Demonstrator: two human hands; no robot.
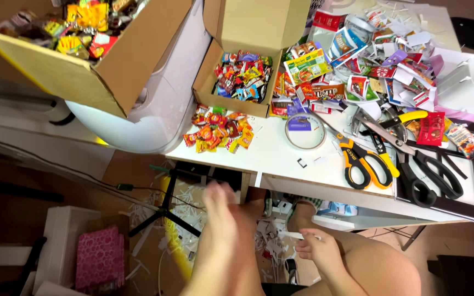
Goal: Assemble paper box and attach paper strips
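My left hand (221, 207) is blurred with motion below the front edge of the white table (281, 159), fingers stretched out, nothing seen in it. My right hand (318, 251) rests low on my thigh and pinches a thin white paper strip (297, 235). Above them on the table lie a loose pile of red and yellow candy packets (218, 131), a roll of tape (305, 130) and yellow-handled scissors (366, 161). Both hands are well below the tabletop and apart from these things.
An open small cardboard box (207, 82) of candy stands at the table's back. Black scissors (432, 175), a heap of wrappers (368, 60) and a white box (470, 85) lie right. A large cardboard box (78, 77) is upper left. Floor: tripod (163, 211), paper scraps, pink box (100, 257).
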